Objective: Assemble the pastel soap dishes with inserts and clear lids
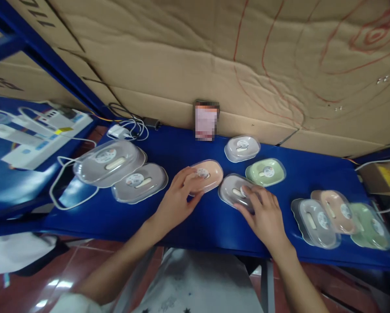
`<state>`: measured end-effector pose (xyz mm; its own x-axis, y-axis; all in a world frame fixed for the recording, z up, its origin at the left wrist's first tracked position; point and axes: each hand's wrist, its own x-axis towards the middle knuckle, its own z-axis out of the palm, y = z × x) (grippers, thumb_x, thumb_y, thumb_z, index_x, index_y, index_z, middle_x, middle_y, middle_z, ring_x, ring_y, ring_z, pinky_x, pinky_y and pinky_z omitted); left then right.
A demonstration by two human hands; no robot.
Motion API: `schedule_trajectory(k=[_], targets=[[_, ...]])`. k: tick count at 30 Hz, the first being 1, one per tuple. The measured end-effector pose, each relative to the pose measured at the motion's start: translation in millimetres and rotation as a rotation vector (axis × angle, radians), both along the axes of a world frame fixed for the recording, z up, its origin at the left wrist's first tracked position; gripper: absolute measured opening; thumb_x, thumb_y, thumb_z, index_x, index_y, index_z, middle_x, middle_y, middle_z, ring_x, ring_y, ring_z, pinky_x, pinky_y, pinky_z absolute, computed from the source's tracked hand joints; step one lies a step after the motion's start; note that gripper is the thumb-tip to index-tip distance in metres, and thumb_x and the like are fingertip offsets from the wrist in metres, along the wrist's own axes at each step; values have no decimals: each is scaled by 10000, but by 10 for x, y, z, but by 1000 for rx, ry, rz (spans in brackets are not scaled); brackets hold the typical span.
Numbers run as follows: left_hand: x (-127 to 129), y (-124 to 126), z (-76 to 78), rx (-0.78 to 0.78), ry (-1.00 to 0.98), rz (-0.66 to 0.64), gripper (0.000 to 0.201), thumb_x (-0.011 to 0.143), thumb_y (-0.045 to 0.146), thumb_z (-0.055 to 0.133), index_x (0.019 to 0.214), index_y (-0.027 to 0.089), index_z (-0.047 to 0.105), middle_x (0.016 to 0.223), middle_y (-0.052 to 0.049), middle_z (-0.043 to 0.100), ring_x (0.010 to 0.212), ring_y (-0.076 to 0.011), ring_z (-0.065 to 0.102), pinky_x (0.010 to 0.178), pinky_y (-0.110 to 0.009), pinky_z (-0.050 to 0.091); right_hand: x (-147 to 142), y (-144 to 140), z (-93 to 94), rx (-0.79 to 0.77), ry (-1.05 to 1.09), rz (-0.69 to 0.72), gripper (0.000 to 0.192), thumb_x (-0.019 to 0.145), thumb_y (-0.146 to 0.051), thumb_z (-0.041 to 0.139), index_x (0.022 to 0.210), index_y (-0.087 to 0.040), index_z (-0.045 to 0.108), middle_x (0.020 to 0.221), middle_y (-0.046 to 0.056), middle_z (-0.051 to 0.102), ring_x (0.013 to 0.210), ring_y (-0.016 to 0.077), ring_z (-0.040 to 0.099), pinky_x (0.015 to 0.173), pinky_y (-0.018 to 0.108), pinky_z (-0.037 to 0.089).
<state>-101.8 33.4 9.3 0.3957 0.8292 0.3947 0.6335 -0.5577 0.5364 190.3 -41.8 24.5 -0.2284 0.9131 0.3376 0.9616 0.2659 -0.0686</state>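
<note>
The table (195,217) is deep blue. Under the left hand (178,198) sits a peach-pink case (211,174); under the right hand (263,213), a grey case (232,189). At two o'clock from the grey one lies a pale green case (266,172). The cardboard wall (188,56) at twelve o'clock is tan with red scrawled lines.

Creased brown cardboard sheets (214,52), marked with looping red pen lines, are covering the wall behind a blue table (182,148). A blue metal shelf frame (48,61) is slanting across the upper left corner. Glossy reddish floor tiles (28,287) are reflecting patches of overhead light below the table edge. White cables (130,128) are lying coiled against the cardboard.
</note>
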Motion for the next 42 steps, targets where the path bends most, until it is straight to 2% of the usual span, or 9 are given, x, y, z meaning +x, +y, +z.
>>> schedule_trajectory(k=[5, 9, 14, 16, 20, 23, 28, 37, 42], targets=[[52, 82, 43, -151, -61, 74, 288, 1040, 342, 665, 1319, 269, 662, 1333, -88, 692, 1249, -265, 702, 1088, -458, 601, 36, 74, -23, 77, 11, 30, 384, 1096, -388, 602, 1429, -200, 639, 1214, 142, 751, 1060, 282, 739, 921, 424, 577], [85, 247, 31, -129, -15, 127, 281, 1045, 331, 634, 1309, 241, 663, 1344, -103, 684, 1238, -254, 703, 1079, -417, 588, 211, 87, 169, 161, 195, 3, 323, 1081, -321, 634, 1388, -233, 682, 1222, 107, 771, 1096, 263, 748, 966, 394, 590], [178, 325, 76, -77, 216, -13, 377, 1100, 340, 536, 1463, 256, 595, 1593, -125, 573, 1527, -328, 501, 1230, -556, 437, 860, 486, 444, 276, 273, -186, 295, 1089, -410, 606, 1273, -227, 746, 1182, 118, 778, 1094, 277, 738, 984, 417, 573], [207, 227, 125, 2, 272, 0, 352, 1100, 365, 557, 1429, 264, 633, 1606, -129, 565, 1489, -340, 536, 1207, -555, 444, 1157, 738, 453, 276, 213, -195, 355, 1087, -480, 592, 1238, -204, 757, 1168, 136, 782, 1085, 296, 736, 964, 433, 565], [214, -29, 145, 130, 345, 13, 407, 1045, 393, 681, 1422, 245, 646, 1387, -137, 723, 1253, -338, 691, 1042, -493, 525, 1474, 1042, 359, 88, 37, -34, 415, 1108, -481, 533, 1293, -169, 733, 1248, 170, 774, 1189, 329, 719, 997, 461, 532], [198, -113, 86, 130, 398, -38, 380, 1025, 292, 706, 1395, 219, 662, 1362, -129, 750, 1254, -344, 698, 1018, -501, 510, 1429, 999, 288, -31, 0, 106, 397, 1128, -418, 489, 1404, -202, 676, 1395, 153, 733, 1318, 322, 679, 1083, 493, 503], [228, -90, 47, 56, 295, -86, 238, 1051, 210, 642, 1278, 238, 709, 1360, -75, 767, 1234, -286, 708, 1077, -504, 465, 1309, 806, 183, -194, -57, 330, 595, 1074, -501, 602, 1614, -281, 481, 1657, 136, 535, 1514, 346, 536, 1215, 591, 419], [549, 153, 14, 13, 207, -249, 333, 1132, 232, 466, 1425, 219, 623, 1436, -75, 725, 1370, -231, 641, 1274, -492, 366, 1489, 980, 228, -172, 41, 261, 452, 1122, -424, 514, 1548, -286, 576, 1489, 97, 698, 1377, 304, 663, 1108, 502, 514], [696, 244, 34, 46, 254, -285, 425, 1104, 171, 464, 1507, 231, 587, 1490, -83, 683, 1475, -243, 561, 1305, -492, 333, 1238, 795, 378, -8, -63, 166, 365, 1121, -307, 488, 1423, -214, 670, 1437, 141, 712, 1338, 332, 654, 1063, 488, 496]])
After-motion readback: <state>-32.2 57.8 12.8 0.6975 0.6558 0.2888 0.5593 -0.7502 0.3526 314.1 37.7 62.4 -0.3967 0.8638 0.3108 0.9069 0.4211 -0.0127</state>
